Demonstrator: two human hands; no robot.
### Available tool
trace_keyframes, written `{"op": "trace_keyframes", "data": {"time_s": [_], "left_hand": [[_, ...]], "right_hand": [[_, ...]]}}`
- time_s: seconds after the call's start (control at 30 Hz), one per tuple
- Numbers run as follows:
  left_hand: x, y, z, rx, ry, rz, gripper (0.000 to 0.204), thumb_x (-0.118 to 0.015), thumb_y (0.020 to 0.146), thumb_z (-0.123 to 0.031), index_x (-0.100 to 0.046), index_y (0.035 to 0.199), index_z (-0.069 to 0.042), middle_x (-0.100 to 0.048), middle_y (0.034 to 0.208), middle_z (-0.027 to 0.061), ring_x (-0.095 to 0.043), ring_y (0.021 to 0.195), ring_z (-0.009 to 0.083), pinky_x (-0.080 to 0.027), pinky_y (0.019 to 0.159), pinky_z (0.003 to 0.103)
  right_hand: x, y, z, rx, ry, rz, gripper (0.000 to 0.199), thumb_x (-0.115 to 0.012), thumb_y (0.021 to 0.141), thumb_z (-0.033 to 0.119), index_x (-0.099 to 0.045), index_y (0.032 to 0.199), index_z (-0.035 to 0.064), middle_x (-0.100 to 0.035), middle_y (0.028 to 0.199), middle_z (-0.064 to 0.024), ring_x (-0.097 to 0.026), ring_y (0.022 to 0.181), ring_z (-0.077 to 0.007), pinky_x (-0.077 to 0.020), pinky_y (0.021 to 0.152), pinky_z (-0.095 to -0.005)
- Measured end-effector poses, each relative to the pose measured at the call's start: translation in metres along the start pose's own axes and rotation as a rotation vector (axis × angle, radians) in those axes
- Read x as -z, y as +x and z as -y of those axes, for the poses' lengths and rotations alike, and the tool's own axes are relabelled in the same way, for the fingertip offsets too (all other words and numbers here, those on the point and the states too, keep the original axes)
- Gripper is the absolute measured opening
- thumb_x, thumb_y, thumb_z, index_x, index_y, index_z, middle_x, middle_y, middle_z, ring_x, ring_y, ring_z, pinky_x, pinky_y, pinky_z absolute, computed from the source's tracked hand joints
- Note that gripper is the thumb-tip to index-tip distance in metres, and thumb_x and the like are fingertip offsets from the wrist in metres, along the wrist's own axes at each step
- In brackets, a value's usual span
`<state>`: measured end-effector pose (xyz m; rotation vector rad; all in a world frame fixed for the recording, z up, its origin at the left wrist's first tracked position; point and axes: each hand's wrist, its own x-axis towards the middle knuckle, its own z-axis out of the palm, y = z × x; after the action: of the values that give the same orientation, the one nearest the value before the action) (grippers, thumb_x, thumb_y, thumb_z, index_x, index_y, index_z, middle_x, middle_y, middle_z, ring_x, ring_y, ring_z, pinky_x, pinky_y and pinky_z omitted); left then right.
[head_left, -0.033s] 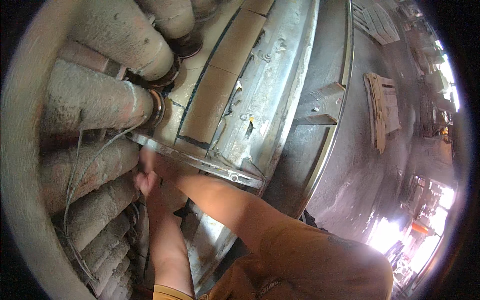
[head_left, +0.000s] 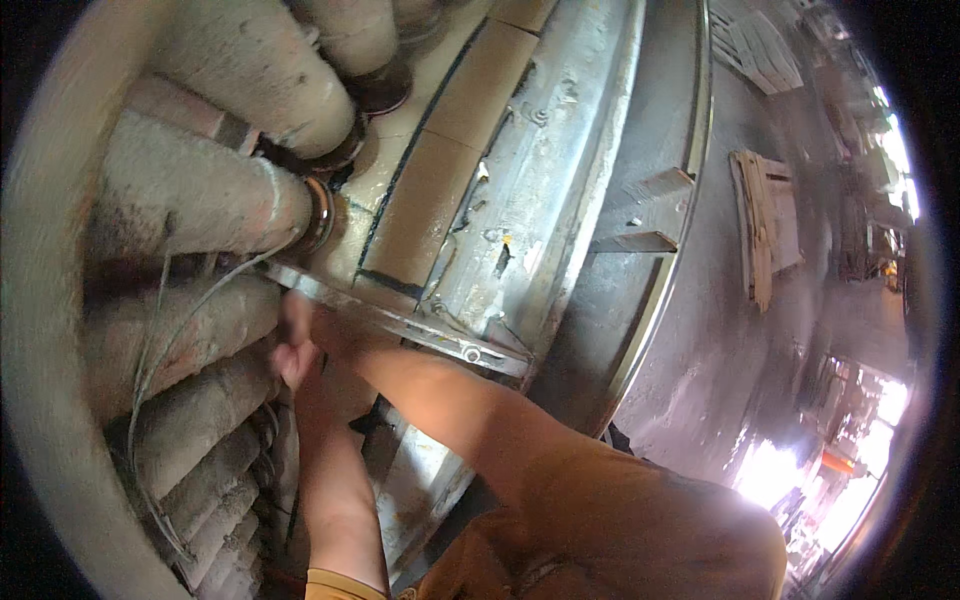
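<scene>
Several dusty pipes (head_left: 190,200), littered concrete floor (head_left: 700,330)

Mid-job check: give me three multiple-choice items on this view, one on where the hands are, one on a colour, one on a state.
1. Where are both hands?
A. on the wooden pallet
B. at the left end of the metal bar, by the pipes
C. on the floor

2. What colour are the sleeves?
A. blue
B. white
C. orange-brown

3. How do the thin wires lie?
A. loose over the pipes
B. coiled on a reel
C. packed in a box

Answers: 1 B, the hands meet where the metal bar reaches the pipes; 2 C, sleeve cloth; 3 A, strands trail over the dusty pipes.
</scene>
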<state>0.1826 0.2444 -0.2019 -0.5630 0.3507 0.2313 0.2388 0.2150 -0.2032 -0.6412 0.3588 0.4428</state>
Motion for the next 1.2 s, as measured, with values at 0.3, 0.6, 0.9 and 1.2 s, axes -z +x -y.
{"op": "trace_keyframes", "data": {"time_s": [0.3,0.6,0.9,1.2], "left_hand": [[-0.011,-0.006,0.014,0.130,-0.065,0.002,0.058,-0.063,0.083,-0.010,-0.037,0.134,0.001,-0.044,0.120,0.0125,-0.046,0.108,0.0269,-0.043,0.074,0.028],[-0.002,0.013,0.005,-0.060,0.001,-0.065,0.036,-0.065,0.083,-0.011,-0.057,0.117,-0.002,-0.060,0.118,0.0135,-0.053,0.106,0.0295,-0.049,0.077,0.039],[0.005,0.018,0.012,-0.271,0.171,0.012,0.035,-0.062,0.087,-0.017,-0.056,0.118,-0.002,-0.060,0.119,0.0130,-0.054,0.104,0.0284,-0.050,0.074,0.038],[0.014,0.014,-0.006,-0.185,0.076,-0.035,0.034,-0.064,0.085,-0.016,-0.058,0.117,-0.005,-0.061,0.118,0.0117,-0.055,0.103,0.0285,-0.050,0.079,0.045]], "right_hand": [[-0.024,-0.023,0.146,-0.129,-1.073,0.582,0.024,-0.052,0.093,0.018,-0.054,0.110,0.0001,-0.061,0.099,-0.0142,-0.061,0.093,-0.0286,-0.0481,0.083,-0.0361],[0.008,-0.005,0.107,0.036,-0.893,0.475,0.028,-0.062,0.087,0.018,-0.056,0.108,0.0009,-0.062,0.087,-0.0132,-0.061,0.081,-0.0264,-0.0485,0.077,-0.0367],[0.004,-0.008,0.120,0.240,-1.236,0.566,0.034,-0.063,0.086,0.022,-0.057,0.113,0.0016,-0.062,0.093,-0.0142,-0.061,0.089,-0.0264,-0.0473,0.082,-0.0356],[0.001,-0.009,0.119,0.226,-1.259,0.545,0.025,-0.058,0.089,0.020,-0.060,0.102,-0.0001,-0.063,0.096,-0.0169,-0.061,0.093,-0.0338,-0.0473,0.085,-0.0381]]}}
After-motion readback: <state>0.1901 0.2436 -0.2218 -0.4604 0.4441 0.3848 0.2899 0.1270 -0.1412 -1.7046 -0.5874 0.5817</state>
